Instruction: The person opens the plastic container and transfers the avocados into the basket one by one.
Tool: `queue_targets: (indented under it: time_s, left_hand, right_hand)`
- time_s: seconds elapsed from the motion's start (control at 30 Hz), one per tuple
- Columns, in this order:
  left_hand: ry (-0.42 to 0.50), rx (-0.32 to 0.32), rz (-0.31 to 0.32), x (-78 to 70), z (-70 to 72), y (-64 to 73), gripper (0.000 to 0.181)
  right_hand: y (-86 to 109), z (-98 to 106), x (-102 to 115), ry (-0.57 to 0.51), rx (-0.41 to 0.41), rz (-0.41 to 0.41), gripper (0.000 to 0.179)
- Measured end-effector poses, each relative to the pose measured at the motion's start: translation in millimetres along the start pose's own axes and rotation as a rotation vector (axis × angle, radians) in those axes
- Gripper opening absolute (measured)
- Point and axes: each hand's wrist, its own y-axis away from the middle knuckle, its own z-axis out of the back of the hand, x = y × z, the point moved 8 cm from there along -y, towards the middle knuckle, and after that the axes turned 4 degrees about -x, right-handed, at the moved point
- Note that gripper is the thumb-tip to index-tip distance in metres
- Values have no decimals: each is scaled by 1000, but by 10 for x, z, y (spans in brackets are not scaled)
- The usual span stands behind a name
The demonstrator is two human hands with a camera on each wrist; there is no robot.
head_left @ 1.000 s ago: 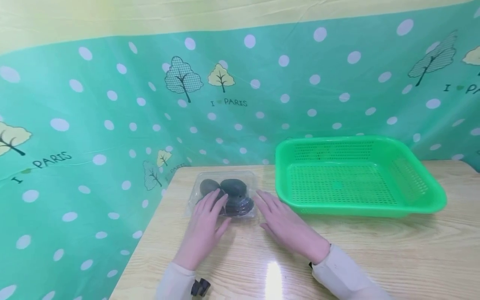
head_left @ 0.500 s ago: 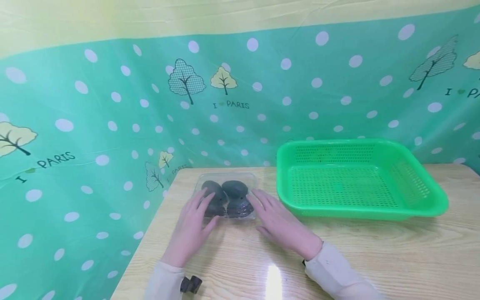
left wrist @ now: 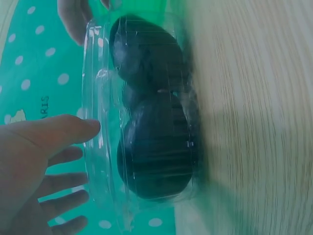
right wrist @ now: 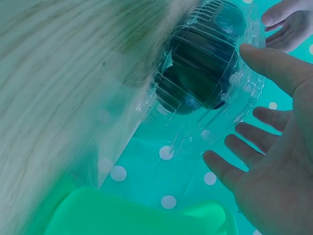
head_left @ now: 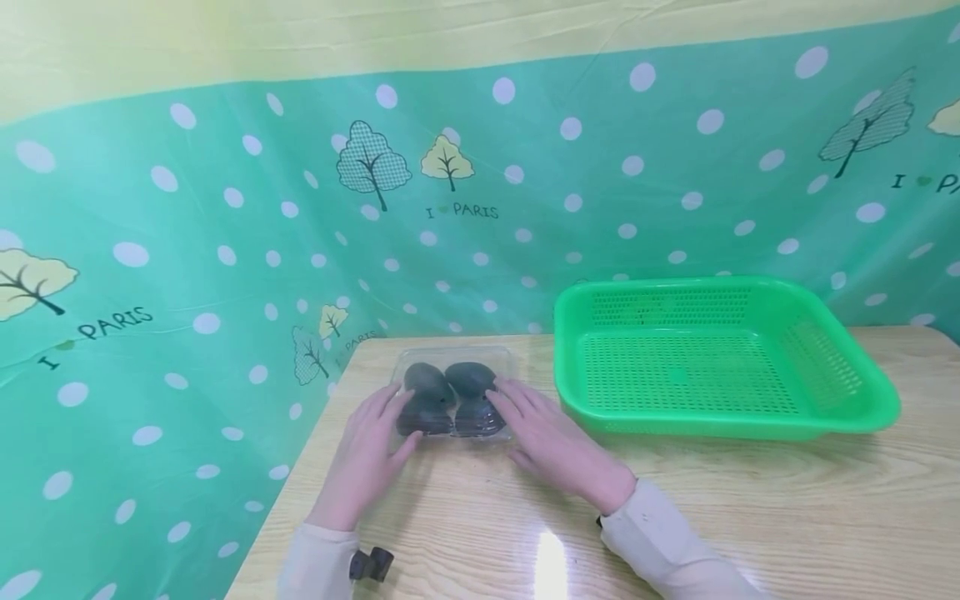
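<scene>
A clear plastic clamshell box (head_left: 495, 353) lies on the table's far left part, holding several dark fruits (head_left: 470, 379) that look like avocados. My left hand (head_left: 365, 458) is at the box's left front corner with fingers extended. In the left wrist view its thumb (left wrist: 78, 129) lies at the box's rim, and whether it touches cannot be told. At the right side is my right hand (head_left: 558, 446), fingers stretched out along the edge. The right wrist view has its thumb (right wrist: 266, 61) close to the lid edge. Neither hand grips the box.
A green plastic basket (head_left: 720, 422) with perforated sides stands right of the box, near the table's back edge. Bare wood tabletop (head_left: 465, 525) lies in front. A teal polka-dot curtain (head_left: 540, 242) hangs behind and to the left.
My left hand has shifted left and off the fruits' front toward the box's left edge. My right hand has moved slightly left, onto the box's right edge. The box looks unmoved.
</scene>
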Motion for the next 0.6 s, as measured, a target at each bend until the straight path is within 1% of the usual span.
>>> queue_targets:
  time_s: [0.2,0.37,0.5,0.6]
  left_hand:
    - [-13,-14,-19,31,22,7,60]
    - [-39,-25,-11,80,55,20,55]
    - [-49,-20,-1,112,53,8,52]
    - [-47,-23,-1,119,51,-1,50]
  right_hand:
    - [-13,-41,-9,-26,33,-23,71]
    - [-46,-77,-22,-39,56,-51,66]
    - [-85,-36,-21,-3,22,-49,59]
    - [-109,-9,-21,30,-1,-41,58]
